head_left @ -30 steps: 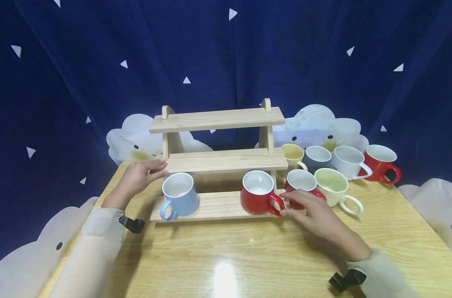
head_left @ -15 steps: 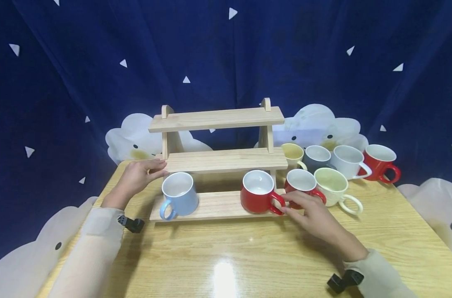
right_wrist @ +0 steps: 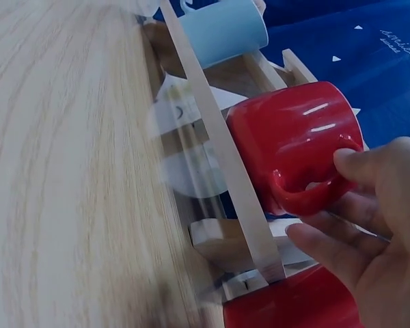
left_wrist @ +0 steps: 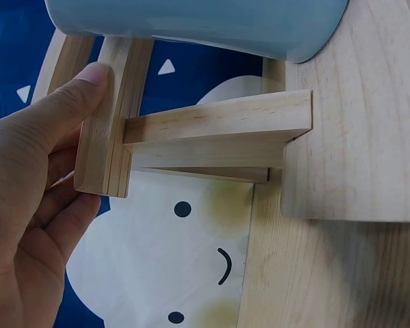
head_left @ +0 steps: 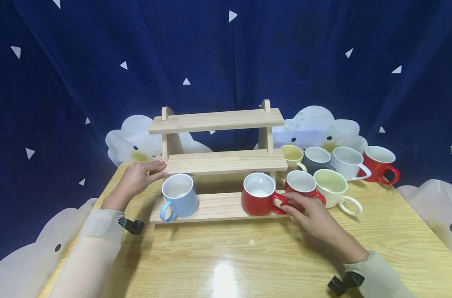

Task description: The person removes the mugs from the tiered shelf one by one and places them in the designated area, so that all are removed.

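Note:
A three-tier wooden shelf (head_left: 226, 162) stands on the table. My left hand (head_left: 136, 179) grips the left end of its middle board (left_wrist: 104, 147), thumb on one face and fingers on the other in the left wrist view. Below that hand, a light-blue mug (head_left: 185, 200) stands upright at the left of the bottom board. A red mug (head_left: 256, 203) with a white inside stands at that board's right end, handle pointing right. My right hand (head_left: 319, 217) pinches this handle (right_wrist: 314, 198), the thumb on it and the other fingers behind or beside it.
Close behind my right hand is a second red mug (head_left: 300, 191), beside a pale green mug (head_left: 331, 188). Further back stand a yellow mug (head_left: 292, 154), a dark grey mug (head_left: 316, 159), a white mug (head_left: 347, 163) and another red mug (head_left: 374, 165). A blue curtain (head_left: 211, 49) hangs behind.
The red mug on the bottom board has shifted slightly right, its handle turned more to the right, my right fingers closing on it. My left hand and the light-blue mug have stayed put.

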{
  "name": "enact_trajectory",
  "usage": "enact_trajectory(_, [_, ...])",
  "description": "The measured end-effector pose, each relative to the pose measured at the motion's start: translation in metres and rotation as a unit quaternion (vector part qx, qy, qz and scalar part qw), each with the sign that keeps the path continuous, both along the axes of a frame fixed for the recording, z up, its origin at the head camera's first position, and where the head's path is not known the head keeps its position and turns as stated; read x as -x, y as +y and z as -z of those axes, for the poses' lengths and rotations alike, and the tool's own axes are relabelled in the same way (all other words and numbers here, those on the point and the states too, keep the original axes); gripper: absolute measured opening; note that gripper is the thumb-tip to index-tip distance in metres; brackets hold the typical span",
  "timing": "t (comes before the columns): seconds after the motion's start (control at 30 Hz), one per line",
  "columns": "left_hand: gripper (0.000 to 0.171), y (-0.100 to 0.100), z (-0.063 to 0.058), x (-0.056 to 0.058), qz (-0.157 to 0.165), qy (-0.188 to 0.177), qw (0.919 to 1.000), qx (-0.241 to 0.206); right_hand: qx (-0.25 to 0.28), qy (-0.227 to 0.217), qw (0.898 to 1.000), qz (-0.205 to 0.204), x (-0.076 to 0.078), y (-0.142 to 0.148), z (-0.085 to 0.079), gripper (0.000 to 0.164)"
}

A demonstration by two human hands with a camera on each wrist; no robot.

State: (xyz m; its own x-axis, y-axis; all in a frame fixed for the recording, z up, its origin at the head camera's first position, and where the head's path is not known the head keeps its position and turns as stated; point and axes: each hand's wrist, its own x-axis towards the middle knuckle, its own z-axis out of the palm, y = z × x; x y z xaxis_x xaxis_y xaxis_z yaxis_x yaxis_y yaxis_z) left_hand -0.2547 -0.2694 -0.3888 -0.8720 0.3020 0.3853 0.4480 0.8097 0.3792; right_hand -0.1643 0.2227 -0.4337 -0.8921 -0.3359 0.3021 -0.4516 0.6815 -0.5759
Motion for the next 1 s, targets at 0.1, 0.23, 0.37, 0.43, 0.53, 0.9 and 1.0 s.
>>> enact_trajectory(0.1, [0.038,0.0,0.0,0.0,0.0,0.006,1.0,0.0,0.002,0.007,1.0,0.003,0.0,-0.001,0.0,0.037])
enact_trajectory(0.23, [0.038,-0.001,0.001,0.0,0.001,0.01,1.0,-0.001,0.019,0.001,1.0,0.012,0.0,-0.002,0.0,0.034])
enact_trajectory(0.37, [0.039,-0.001,0.002,0.001,0.003,0.005,1.0,-0.001,0.045,-0.034,0.998,0.034,-0.002,-0.002,-0.003,0.034])
enact_trajectory(0.43, [0.039,-0.001,0.002,0.002,0.003,0.003,1.0,0.0,0.051,-0.047,0.997,0.043,-0.003,-0.002,-0.003,0.033])
enact_trajectory(0.53, [0.039,-0.001,0.001,0.002,0.004,0.001,1.0,0.001,0.051,-0.048,0.996,0.047,-0.004,-0.001,-0.003,0.033])
enact_trajectory(0.9, [0.039,0.0,0.002,0.002,0.003,0.001,1.0,0.005,0.065,-0.039,0.996,0.049,-0.011,0.008,-0.006,0.031])
enact_trajectory(1.0, [0.039,0.0,0.001,0.002,0.003,0.002,1.0,0.003,0.063,-0.032,0.996,0.054,-0.013,0.013,-0.007,0.03])
